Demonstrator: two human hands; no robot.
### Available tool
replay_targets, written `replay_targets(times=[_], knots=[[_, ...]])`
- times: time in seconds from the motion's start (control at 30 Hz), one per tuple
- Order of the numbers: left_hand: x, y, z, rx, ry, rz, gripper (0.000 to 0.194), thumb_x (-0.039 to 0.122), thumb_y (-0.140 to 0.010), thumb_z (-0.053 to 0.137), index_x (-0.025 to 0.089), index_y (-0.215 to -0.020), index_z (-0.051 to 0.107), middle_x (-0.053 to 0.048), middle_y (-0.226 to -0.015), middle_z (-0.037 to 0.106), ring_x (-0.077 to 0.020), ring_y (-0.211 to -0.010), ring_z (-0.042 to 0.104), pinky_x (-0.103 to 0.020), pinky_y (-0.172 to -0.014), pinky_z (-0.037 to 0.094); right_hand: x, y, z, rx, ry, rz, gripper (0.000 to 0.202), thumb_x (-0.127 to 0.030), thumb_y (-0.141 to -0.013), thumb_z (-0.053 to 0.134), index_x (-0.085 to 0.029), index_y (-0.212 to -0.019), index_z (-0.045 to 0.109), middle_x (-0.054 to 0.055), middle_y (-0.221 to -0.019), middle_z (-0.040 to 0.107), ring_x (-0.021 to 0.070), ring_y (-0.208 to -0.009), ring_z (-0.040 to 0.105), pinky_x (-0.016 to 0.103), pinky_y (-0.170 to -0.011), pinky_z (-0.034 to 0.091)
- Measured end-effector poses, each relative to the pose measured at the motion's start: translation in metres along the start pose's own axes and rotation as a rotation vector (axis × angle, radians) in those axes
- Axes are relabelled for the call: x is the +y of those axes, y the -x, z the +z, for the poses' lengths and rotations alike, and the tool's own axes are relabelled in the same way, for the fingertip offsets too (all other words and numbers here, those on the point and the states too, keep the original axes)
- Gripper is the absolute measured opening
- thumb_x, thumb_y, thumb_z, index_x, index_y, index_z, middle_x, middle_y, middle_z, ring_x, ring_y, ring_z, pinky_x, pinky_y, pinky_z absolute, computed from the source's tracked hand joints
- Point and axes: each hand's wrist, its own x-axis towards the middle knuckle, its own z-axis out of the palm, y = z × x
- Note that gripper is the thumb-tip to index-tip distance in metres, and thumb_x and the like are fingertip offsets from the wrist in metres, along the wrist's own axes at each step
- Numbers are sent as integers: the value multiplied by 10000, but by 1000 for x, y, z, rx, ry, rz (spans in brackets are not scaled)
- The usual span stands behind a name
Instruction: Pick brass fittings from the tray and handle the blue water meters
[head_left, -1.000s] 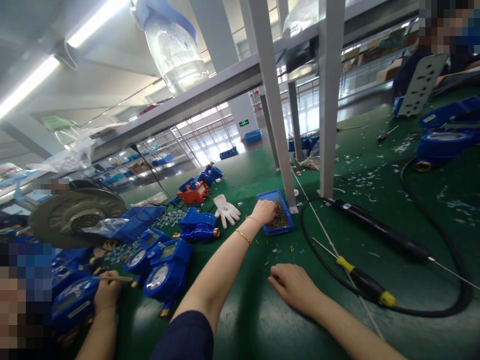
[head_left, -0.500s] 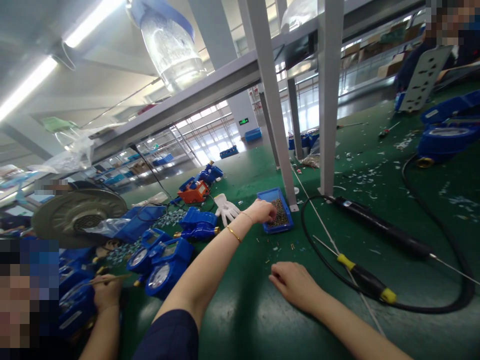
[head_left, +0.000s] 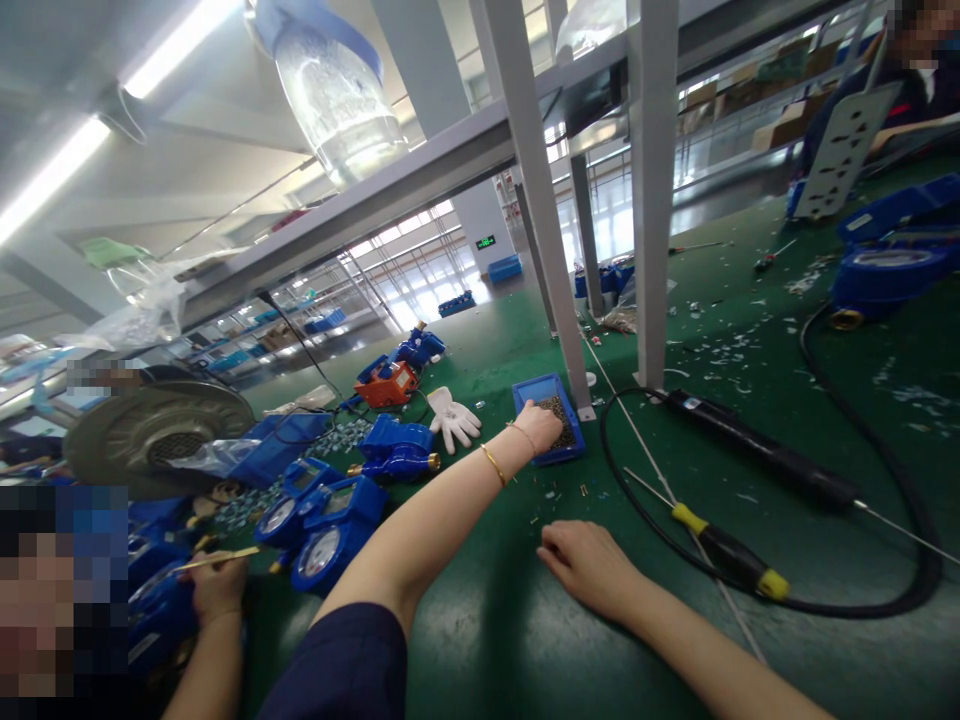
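Observation:
My left hand [head_left: 541, 428] reaches into a small blue tray [head_left: 540, 388] that holds many small brass-coloured screws [head_left: 566, 428]. Its fingers are bent down among the screws, and their tips are hidden. Nearer to me, my right hand [head_left: 589, 562] lies on the green table with its fingers curled in; whatever they may hold is out of sight. Several loose screws [head_left: 583, 490] lie between the tray and my right hand. A yellow-and-black screwdriver [head_left: 727, 550] is to the right of that hand.
Blue water meters [head_left: 322, 555] and a white glove [head_left: 454, 420] lie left of the tray. A black corded power screwdriver [head_left: 765, 450] lies at the right, near a grey shelf post [head_left: 651, 200]. At the lower left, another person's hand [head_left: 217, 585] holds a thin stick.
My left hand has moved slightly right and deeper into the screw tray. My right hand stays on the table. The other person's hand has shifted a little.

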Motion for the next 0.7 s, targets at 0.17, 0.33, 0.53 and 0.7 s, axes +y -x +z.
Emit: replay_targets(times=[0.17,0.33,0.53,0.7], knots=[[-17,4,-22,33,-12,-47,68,167,-948,636,104,-930,654,-58,-959,678,-197,-908,665,-393,-858,575,0,0,-1,-7,-7,4,199,-240,-969,526,-166,-820,635,43,-882,687,188,-815,636,285,-657,296],[-40,16,-56,310,40,-69,107,41,-935,543,102,-967,625,-104,-921,689,-245,-954,663,-367,-868,535,-1,1,-2,-7,-19,6,198,-235,-971,517,-167,-837,645,43,-894,692,179,-805,640,273,-663,320],[-24,33,-45,773,246,-94,70,164,-990,541,184,-931,508,-19,-805,655,-192,-842,653,-274,-761,505,-2,1,-2,7,-13,2,193,-238,-969,520,-172,-859,663,53,-916,704,194,-841,656,279,-668,333],[-2,59,-47,1404,538,-255,111,197,-1068,306,199,-1018,405,23,-730,595,-108,-626,600,-215,-626,480,-2,0,-2,19,-12,-2,177,-226,-957,530,-174,-863,670,57,-918,707,200,-846,670,280,-668,357]])
